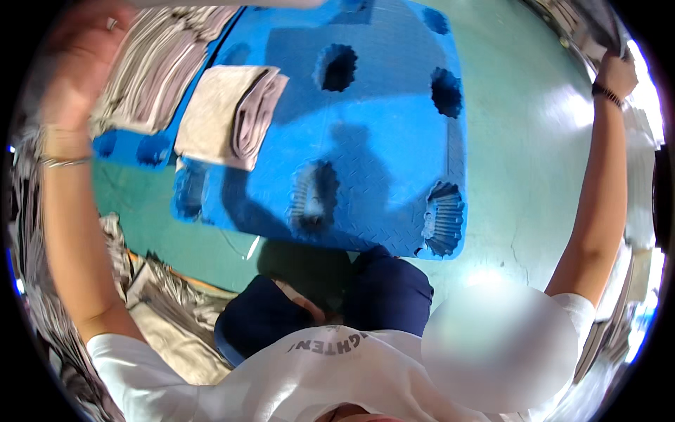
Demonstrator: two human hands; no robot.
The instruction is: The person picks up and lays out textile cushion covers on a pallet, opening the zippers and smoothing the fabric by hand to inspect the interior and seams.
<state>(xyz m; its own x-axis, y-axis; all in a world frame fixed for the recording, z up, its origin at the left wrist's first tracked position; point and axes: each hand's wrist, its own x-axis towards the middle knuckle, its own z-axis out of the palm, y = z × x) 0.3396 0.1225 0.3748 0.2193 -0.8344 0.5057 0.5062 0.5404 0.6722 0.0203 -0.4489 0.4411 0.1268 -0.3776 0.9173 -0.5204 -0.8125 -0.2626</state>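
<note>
High on the left, my left hand [81, 63] is raised and smeared by motion, so its fingers cannot be made out. It is nearest to a tall stack of folded beige and greyish-pink cloths [151, 70]. At the far upper right, my right hand [619, 76] is closed on a dark grey cloth [596, 24], most of which runs out of view. Between my arms, a single folded beige cloth [211, 105] with a pinkish rolled edge lies on the left part of a blue plastic pallet [394, 133]. A pale, blurred strip [281, 3] crosses the top edge; its kind is unclear.
The blue pallet has several deep ribbed hollows. Left of it, a second blue pallet [123, 149] bears the cloth stack. More crumpled beige cloths [172, 327] lie at lower left beside my legs. Green floor [517, 176] extends to the right. Pale stacked material [640, 260] stands along the right rim.
</note>
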